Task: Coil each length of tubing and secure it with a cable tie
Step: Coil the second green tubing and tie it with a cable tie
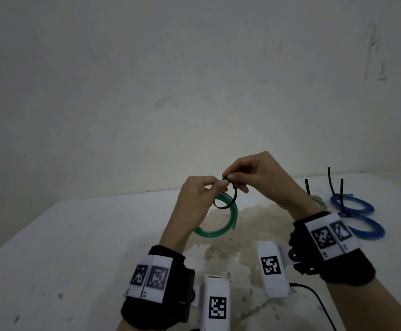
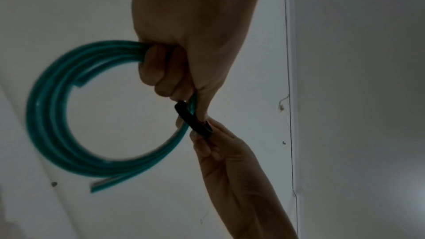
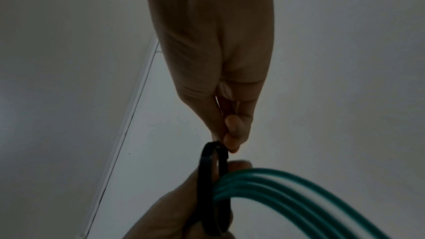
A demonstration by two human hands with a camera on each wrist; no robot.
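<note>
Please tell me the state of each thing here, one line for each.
Green tubing: coiled, held up, not yet tied tight.
Black cable tie: looped loosely around the coil.
Left hand: grips the coil.
Right hand: pinches the tie.
Blue coils: tied, on the table.

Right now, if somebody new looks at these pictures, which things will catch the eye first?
First, the two hands raised mid-frame over the white table: the left hand grips a green tubing coil, while the right hand pinches a black cable tie looped around it. Next, two blue coils, already tied, lying at the table's far right.
</note>
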